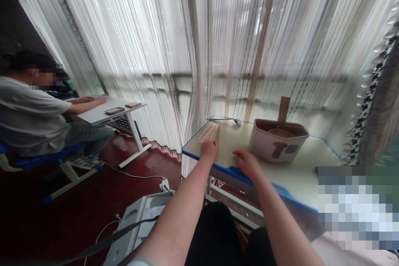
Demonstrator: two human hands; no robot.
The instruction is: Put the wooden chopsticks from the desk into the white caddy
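My left hand (209,149) rests on the small pale table, its fingers curled at the near end of a loose bundle of thin pale sticks (208,132). The sticks fan out beyond the knuckles; my fingertips are hidden. To the right, my right hand (247,162) lies over the table's front edge with its fingers reaching left, and I see nothing in it. Beside that hand stands a pale bin (264,146) with a brown rim. A brown ribbed piece (283,111) rises upright from it, and a rounded brown thing (280,133) shows inside.
A metal utensil (237,121) lies at the table's back edge. The table (311,174) has a blue border. Curtains (156,50) hang behind. At left, a person (34,112) sits at a white desk (93,110). A grey plastic unit (131,220) and cables are by my left side.
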